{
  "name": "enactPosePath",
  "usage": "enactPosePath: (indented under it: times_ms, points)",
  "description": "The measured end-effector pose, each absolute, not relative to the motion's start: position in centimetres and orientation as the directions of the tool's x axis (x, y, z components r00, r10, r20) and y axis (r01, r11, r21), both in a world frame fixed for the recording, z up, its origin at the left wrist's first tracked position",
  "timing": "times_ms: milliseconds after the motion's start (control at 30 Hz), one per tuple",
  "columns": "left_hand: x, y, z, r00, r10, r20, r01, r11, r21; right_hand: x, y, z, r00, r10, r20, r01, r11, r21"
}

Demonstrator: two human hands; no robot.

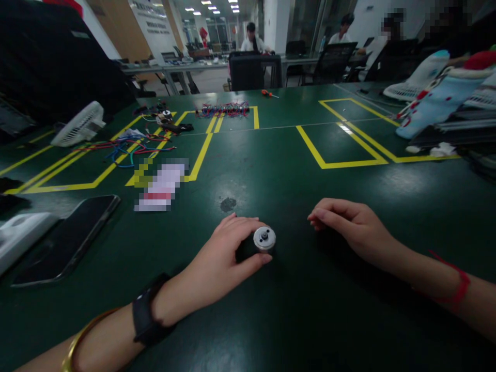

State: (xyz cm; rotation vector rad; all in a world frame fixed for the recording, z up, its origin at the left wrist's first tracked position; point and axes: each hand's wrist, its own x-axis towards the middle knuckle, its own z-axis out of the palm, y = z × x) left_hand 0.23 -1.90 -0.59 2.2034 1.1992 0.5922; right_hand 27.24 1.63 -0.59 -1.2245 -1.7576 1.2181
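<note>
My left hand (225, 256) lies on the green table (271, 170) with its fingers and thumb wrapped round a small cylindrical motor (263, 240). The motor's silver end face and short shaft point toward the camera. My right hand (351, 227) rests on the table a little to the right of the motor, fingers loosely curled and pointing left, with nothing visible in it. A black watch and a gold bangle sit on my left wrist, and a red string is tied round my right wrist.
A black phone (67, 237) lies at the left beside a white device (19, 235). Coloured wires (124, 147), a white fan (79, 124), a wire bundle (225, 109) and a screwdriver (268, 93) lie farther back. Yellow tape (341, 164) marks boxes. Socks (437, 98) are at the right. People sit at far desks.
</note>
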Motion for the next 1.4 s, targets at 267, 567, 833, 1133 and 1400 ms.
enactPosePath:
  times_ms: [267, 567, 833, 1133, 1400]
  points:
    - [0.1, -1.9, -0.6, 0.502, 0.860, 0.091, 0.625, -0.434, 0.650, 27.1, 1.6, -0.4, -0.349, 0.937, 0.011, 0.333, 0.136, -0.933]
    - [0.2, -1.8, -0.7, 0.506, 0.854, 0.118, 0.616, -0.454, 0.644, 27.0, 1.6, -0.2, -0.403, 0.915, 0.022, 0.443, 0.215, -0.870]
    - [0.6, -1.9, -0.6, 0.504, 0.845, 0.179, 0.592, -0.488, 0.641, 25.1, 2.1, 1.9, -0.659, 0.752, 0.012, 0.583, 0.520, -0.625]
    - [0.7, -1.9, -0.6, 0.514, 0.842, 0.164, 0.594, -0.487, 0.640, 21.3, 1.6, 3.5, -0.712, 0.610, 0.347, 0.393, 0.756, -0.523]
    - [0.7, -1.9, -0.7, 0.508, 0.846, 0.163, 0.594, -0.481, 0.645, 23.1, 2.0, 3.7, -0.615, 0.684, 0.393, 0.422, 0.707, -0.568]
